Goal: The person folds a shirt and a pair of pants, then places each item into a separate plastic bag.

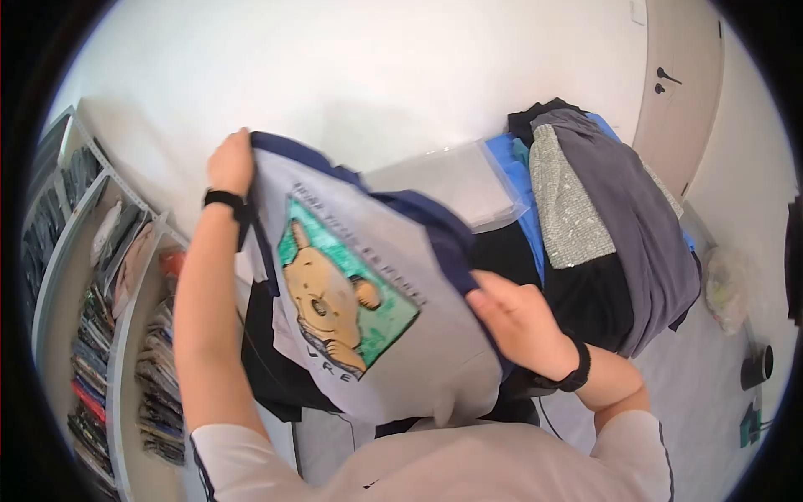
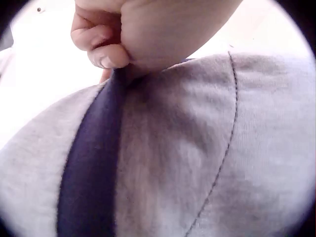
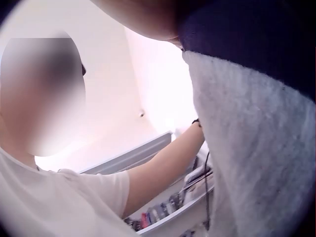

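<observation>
Shirt (image 1: 435,351) Spreads Soft and Slack Above a Crowded Surface

Gray knit trimmed in navy is held up in front of a person's chest, its cartoon print (image 1: 339,301) tilted and facing the wearer of the camera. The cloth looks light, limp and a little fuzzy, likely to sag or fold wherever it is not supported; it should neither slip easily nor break, though the printed panel may be a touch stiffer than the knit around it. The navy trim (image 1: 431,213) and the seams appear the surest places to take hold, one grip at each side, clear of the picture. The left hand (image 1: 231,163) is raised high and pinches a navy edge, fingers curled, as the left wrist view shows. The right hand (image 1: 527,326), lower, grips the opposite navy edge with its thumb on the cloth. Behind the shirt lies a clear plastic bag (image 1: 452,180), beside a heap of clothes (image 1: 640,243) with a sparkly silver piece (image 1: 569,201) on top. Shelves (image 1: 125,276) of packed garments stand at left.
</observation>
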